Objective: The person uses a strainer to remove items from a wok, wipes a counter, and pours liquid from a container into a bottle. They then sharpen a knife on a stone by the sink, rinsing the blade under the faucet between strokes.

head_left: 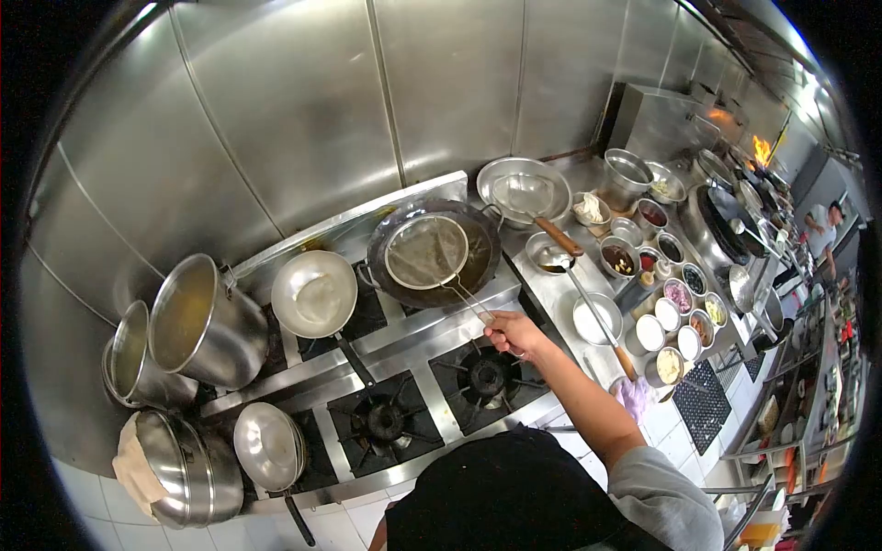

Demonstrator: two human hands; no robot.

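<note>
My right hand is closed round the handle of a round mesh strainer. The strainer lies over a dark wok on the stove, and liquid shows in the wok beside the mesh. Left of the wok, a light metal pan with a black handle rests on a burner. To the right of my right hand, a ladle with a wooden handle leans across a white-filled bowl. My left hand is out of view.
Tall pots stand at the left, near a smaller pan. Ingredient containers cover the right counter, with a steel bowl behind. A person stands far right, near a flame.
</note>
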